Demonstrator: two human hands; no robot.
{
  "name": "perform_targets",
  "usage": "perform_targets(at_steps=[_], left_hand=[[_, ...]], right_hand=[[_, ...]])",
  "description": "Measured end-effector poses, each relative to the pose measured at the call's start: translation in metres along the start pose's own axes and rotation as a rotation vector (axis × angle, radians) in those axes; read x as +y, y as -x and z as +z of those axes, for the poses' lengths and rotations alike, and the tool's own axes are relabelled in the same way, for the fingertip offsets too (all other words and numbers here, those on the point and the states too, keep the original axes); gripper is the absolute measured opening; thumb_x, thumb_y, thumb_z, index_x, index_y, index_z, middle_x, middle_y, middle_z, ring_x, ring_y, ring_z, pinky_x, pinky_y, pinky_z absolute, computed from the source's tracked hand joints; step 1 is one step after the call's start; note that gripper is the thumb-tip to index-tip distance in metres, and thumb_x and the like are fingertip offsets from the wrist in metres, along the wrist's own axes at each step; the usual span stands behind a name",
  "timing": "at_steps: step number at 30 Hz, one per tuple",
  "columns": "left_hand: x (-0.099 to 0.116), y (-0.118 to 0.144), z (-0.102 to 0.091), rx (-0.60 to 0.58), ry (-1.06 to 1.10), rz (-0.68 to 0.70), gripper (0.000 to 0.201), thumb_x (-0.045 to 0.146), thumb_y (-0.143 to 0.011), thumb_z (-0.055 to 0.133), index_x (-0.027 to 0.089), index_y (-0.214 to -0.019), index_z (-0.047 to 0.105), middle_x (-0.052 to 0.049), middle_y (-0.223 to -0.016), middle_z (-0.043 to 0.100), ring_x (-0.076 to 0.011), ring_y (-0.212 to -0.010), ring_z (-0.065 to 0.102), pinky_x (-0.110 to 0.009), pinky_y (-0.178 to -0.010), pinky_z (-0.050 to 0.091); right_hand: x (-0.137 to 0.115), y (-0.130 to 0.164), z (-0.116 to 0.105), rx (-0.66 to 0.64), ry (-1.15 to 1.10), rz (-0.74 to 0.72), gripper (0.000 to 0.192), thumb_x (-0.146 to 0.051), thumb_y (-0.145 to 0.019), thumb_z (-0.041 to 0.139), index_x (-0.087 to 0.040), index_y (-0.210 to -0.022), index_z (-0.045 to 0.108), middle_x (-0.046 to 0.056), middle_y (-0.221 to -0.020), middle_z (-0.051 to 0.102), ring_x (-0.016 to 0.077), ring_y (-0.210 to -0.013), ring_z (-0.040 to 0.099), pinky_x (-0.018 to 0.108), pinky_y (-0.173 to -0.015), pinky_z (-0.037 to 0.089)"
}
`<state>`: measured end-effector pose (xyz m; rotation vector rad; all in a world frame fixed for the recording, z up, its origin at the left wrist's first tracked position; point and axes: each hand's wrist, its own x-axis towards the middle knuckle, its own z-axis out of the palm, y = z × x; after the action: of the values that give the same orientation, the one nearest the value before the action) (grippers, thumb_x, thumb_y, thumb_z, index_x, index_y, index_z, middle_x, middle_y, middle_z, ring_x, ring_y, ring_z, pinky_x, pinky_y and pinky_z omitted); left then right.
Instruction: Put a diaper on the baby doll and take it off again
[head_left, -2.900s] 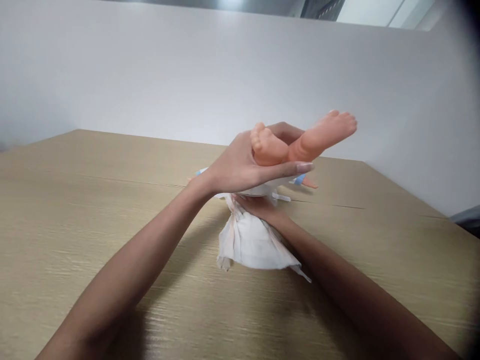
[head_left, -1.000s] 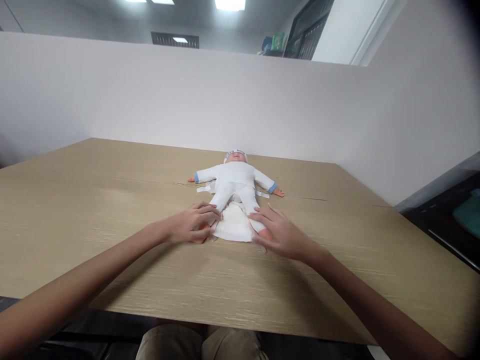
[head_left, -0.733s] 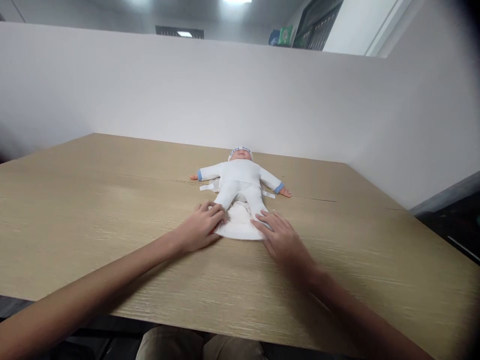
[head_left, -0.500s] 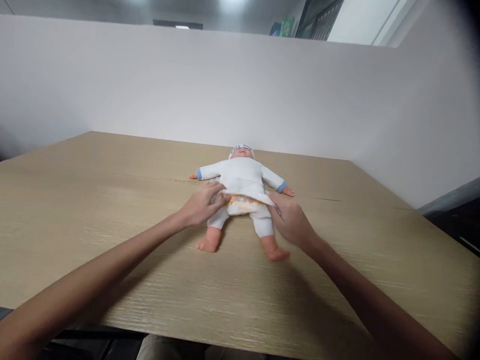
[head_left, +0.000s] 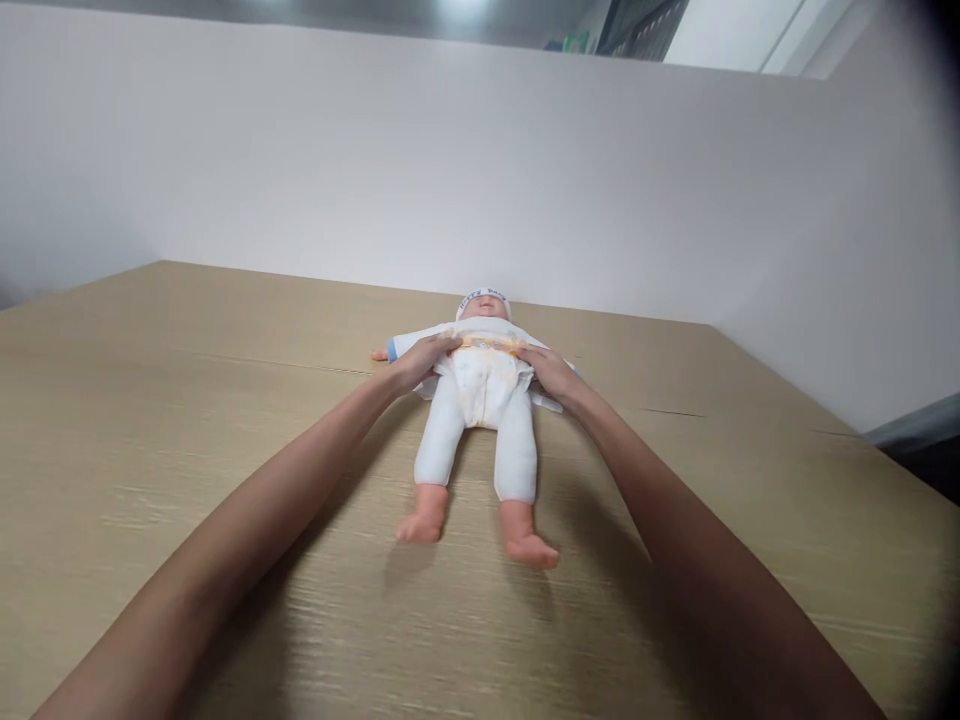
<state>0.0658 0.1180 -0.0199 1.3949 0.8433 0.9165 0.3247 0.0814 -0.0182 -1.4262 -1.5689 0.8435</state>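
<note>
Forearms: two bare forearms reach from the near edge toward the middle of the table, one on each side of the doll
Table (head_left: 187, 480): one light wood-grain top; it fills the lower half of the view
Doll feet: two bare feet nearest the viewer, toes pointing up, resting on the wood
Doll (head_left: 480, 420): one baby doll lying on its back, head away from the viewer; white clothing, two white-clad legs spread slightly apart
Diaper (head_left: 484, 375): one white diaper folded up over the doll's belly; a yellowish band marks its upper edge
Left hand (head_left: 424, 358): pressed on the diaper's left side at the doll's waist; fingers laid flat across the top edge, not closed round anything
Right hand (head_left: 547, 368): pressed on the diaper's right side at the waist, mirror to the other; fingers flat, holding the diaper against the body
Doll head: one, with a white and blue cap, just beyond the hands
Wall (head_left: 480, 170): one plain white partition behind the table
</note>
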Motion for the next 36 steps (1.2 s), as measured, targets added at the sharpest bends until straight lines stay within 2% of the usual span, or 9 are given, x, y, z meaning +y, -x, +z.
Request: perform_targets(at_steps=[3,6,10,15,19,23,28,32,36], left_hand=[[-0.002,0.014,-0.003,-0.085,0.075,-0.042,0.044,0.056,-0.086,0.077,0.016,-0.098,0.065,-0.008,-0.096,0.073,-0.0256,-0.097,0.069,-0.038,-0.094,0.053],[-0.003,0.038,-0.006,-0.187,0.164,-0.076,0.047,0.060,-0.088,0.080,0.016,-0.094,0.066,-0.009,-0.096,0.074,-0.0233,-0.094,0.069,-0.034,-0.091,0.054],[-0.006,0.074,-0.009,-0.247,0.213,-0.106,0.047,0.060,-0.090,0.080,0.016,-0.101,0.070,-0.008,-0.096,0.074,-0.0206,-0.090,0.068,-0.031,-0.083,0.053],[0.003,0.101,-0.014,-0.100,0.092,-0.091,0.049,0.054,-0.092,0.078,0.023,-0.129,0.068,-0.006,-0.108,0.075,-0.0193,-0.088,0.069,-0.030,-0.077,0.052],[0.022,0.110,-0.014,0.099,-0.181,0.014,0.034,0.041,-0.097,0.065,0.025,-0.127,0.067,-0.007,-0.127,0.075,-0.0220,-0.104,0.069,-0.036,-0.090,0.054],[0.049,0.117,0.007,0.163,-0.517,0.299,0.029,0.038,-0.101,0.057,0.024,-0.126,0.065,-0.007,-0.142,0.069,-0.0262,-0.124,0.063,-0.043,-0.104,0.052],[0.067,0.110,0.053,-0.054,-0.837,0.585,0.028,0.043,-0.107,0.053,0.026,-0.122,0.071,-0.007,-0.132,0.072,-0.0294,-0.130,0.058,-0.047,-0.114,0.045],[0.059,0.095,0.079,-0.199,-0.997,0.596,0.036,0.051,-0.107,0.052,0.028,-0.125,0.074,-0.008,-0.133,0.073,-0.0344,-0.132,0.055,-0.052,-0.116,0.039],[0.047,0.089,0.087,-0.183,-1.090,0.548,0.045,0.062,-0.100,0.061,0.030,-0.128,0.076,-0.008,-0.138,0.069,-0.0416,-0.133,0.048,-0.059,-0.115,0.032]], right_hand=[[0.006,0.011,0.001,-0.034,-0.079,0.031,0.043,-0.058,-0.089,0.065,-0.019,-0.101,0.077,0.008,-0.104,0.081,0.0273,-0.093,0.070,0.039,-0.083,0.058],[0.000,0.040,0.000,-0.061,-0.145,0.042,0.046,-0.061,-0.088,0.069,-0.022,-0.109,0.079,0.007,-0.118,0.080,0.0295,-0.109,0.071,0.039,-0.092,0.059],[-0.015,0.087,-0.005,-0.075,-0.102,0.064,0.048,-0.067,-0.093,0.071,-0.024,-0.114,0.081,0.007,-0.114,0.081,0.0326,-0.112,0.071,0.042,-0.094,0.059],[-0.023,0.121,-0.018,-0.035,-0.005,0.045,0.054,-0.071,-0.086,0.077,-0.025,-0.113,0.073,0.006,-0.113,0.079,0.0296,-0.101,0.073,0.038,-0.082,0.061],[-0.012,0.140,-0.028,0.177,0.097,-0.007,0.048,-0.066,-0.085,0.074,-0.023,-0.106,0.067,0.009,-0.101,0.077,0.0270,-0.091,0.073,0.039,-0.080,0.059],[0.008,0.167,-0.033,0.300,0.447,-0.095,0.031,-0.053,-0.095,0.061,-0.024,-0.100,0.068,0.007,-0.091,0.075,0.0236,-0.078,0.068,0.038,-0.074,0.052],[0.025,0.183,-0.035,0.275,0.639,-0.158,0.037,-0.062,-0.093,0.062,-0.025,-0.094,0.063,0.007,-0.090,0.071,0.0258,-0.081,0.067,0.036,-0.071,0.046],[0.032,0.180,-0.037,0.236,0.586,-0.076,0.042,-0.068,-0.089,0.063,-0.026,-0.089,0.057,0.004,-0.083,0.067,0.0248,-0.075,0.065,0.035,-0.068,0.044],[0.037,0.178,-0.038,0.231,0.527,0.024,0.043,-0.068,-0.084,0.069,-0.027,-0.083,0.056,0.001,-0.074,0.066,0.0240,-0.070,0.062,0.034,-0.064,0.042]])
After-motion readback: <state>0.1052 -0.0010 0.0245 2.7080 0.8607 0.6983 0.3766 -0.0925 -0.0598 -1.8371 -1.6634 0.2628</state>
